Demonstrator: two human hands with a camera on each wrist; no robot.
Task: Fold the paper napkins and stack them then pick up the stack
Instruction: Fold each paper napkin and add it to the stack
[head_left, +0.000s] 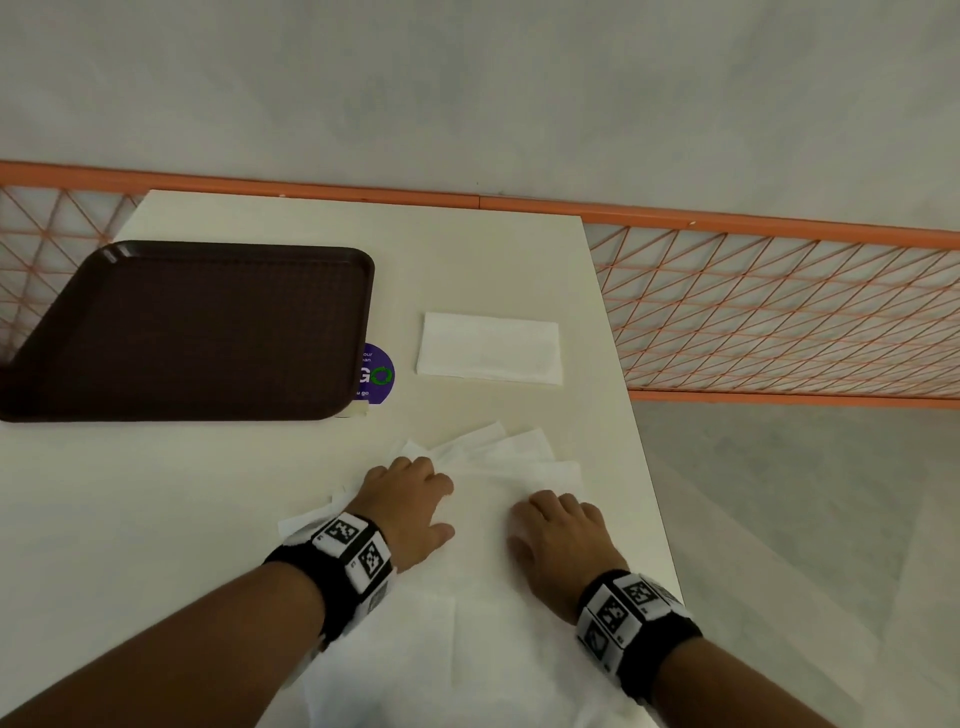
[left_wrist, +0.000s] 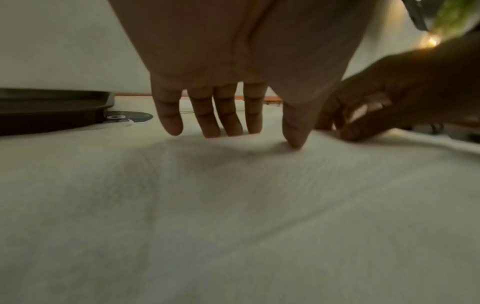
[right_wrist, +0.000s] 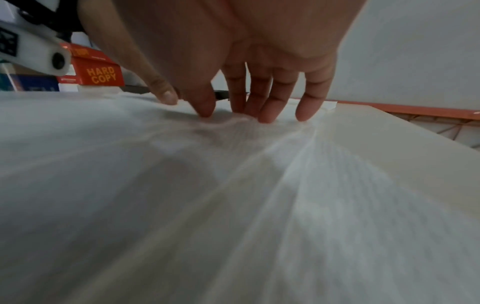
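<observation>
Both the left hand (head_left: 410, 499) and the right hand (head_left: 558, 535) are pressed, fingers (left_wrist: 231, 123) nearly straight, on the open napkin (head_left: 483, 597); nothing seems gripped. The folded napkin (head_left: 489, 349) lies beyond them, nearer the right hand.

This looks like a canteen or fast-food eating area. A plain cream table (head_left: 483, 260) stands against a bare pale wall (head_left: 467, 78), edged by an orange railing (head_left: 779, 312) with criss-cross wire mesh. On the table lies a dark brown plastic serving tray (head_left: 187, 332), the kind handed out at a counter, and beside it a round purple sticker (head_left: 378, 373) with green lettering is stuck to the tabletop. White paper napkins (head_left: 488, 349) lie there too. Off to one side, an orange box (right_wrist: 96, 72) printed "HARD COPY" sits among other boxes.
</observation>
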